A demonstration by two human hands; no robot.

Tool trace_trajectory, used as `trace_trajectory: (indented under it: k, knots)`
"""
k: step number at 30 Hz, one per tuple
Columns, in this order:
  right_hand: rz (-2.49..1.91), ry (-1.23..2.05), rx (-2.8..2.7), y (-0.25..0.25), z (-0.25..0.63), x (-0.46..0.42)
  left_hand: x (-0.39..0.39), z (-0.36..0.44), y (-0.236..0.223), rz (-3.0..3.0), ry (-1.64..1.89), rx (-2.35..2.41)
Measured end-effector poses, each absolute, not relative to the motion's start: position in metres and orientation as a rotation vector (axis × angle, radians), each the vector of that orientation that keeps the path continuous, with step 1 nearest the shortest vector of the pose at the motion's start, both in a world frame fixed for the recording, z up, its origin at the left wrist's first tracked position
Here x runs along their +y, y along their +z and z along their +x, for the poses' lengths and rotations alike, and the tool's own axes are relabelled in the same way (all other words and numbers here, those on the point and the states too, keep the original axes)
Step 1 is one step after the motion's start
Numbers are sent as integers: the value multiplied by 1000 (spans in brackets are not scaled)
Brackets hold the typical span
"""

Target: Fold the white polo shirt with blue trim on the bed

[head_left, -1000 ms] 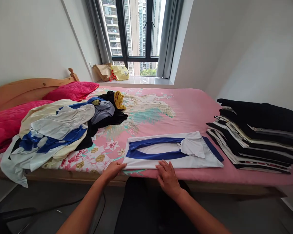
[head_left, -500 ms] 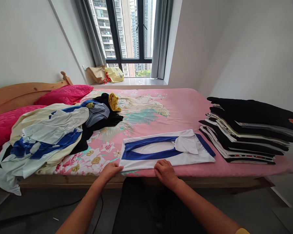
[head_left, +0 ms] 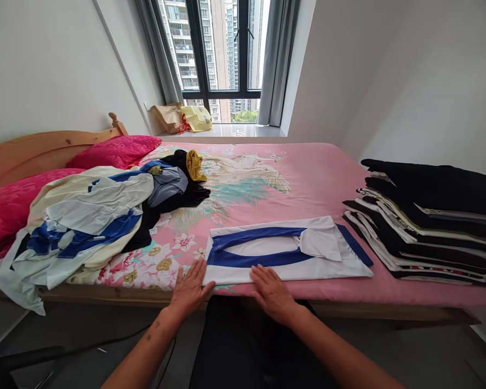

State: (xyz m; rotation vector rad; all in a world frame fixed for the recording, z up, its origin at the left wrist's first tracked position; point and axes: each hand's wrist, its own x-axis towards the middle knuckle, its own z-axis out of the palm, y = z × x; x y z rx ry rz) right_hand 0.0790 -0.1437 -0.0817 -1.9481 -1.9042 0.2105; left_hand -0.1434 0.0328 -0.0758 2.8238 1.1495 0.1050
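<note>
A white and blue shirt lies folded into a long flat shape along the front edge of the bed. Its blue bands run lengthwise, and a white sleeve end is folded over toward the right. My left hand rests flat at the shirt's left end, fingers stretched out, partly on the bedsheet. My right hand lies with fingers extended on the shirt's near edge, around its middle. Neither hand grips anything.
A loose heap of clothes lies on the bed's left side by pink pillows. At the right stands a tall stack of folded clothes. Bags sit on the windowsill. The patterned bedsheet stretches behind the shirt.
My left hand has let go of the shirt's left corner and flattened out there. The fingers of my right hand have straightened on the near edge. The view has shifted slightly.
</note>
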Motion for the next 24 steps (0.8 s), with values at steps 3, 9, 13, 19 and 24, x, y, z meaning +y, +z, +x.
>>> trace_trajectory:
  k: [3,9,13,19,24]
  knots:
    - [-2025,180,-1827,-82,83,-156,30,-140,-69,2847,264,1148]
    - [-1828,277,-1793,-67,63,-137,13,-99,-75,2787,454,963]
    - [-1823,188,-1657,-56,64,-104,44,-119,-93,2527,633,1294]
    - [-1816,203,-1640,-58,65,-28,77,-167,-88,2701,254,1177]
    - [-1868,310,-1572,-82,63,22,78,-164,-77,2761,32,1114]
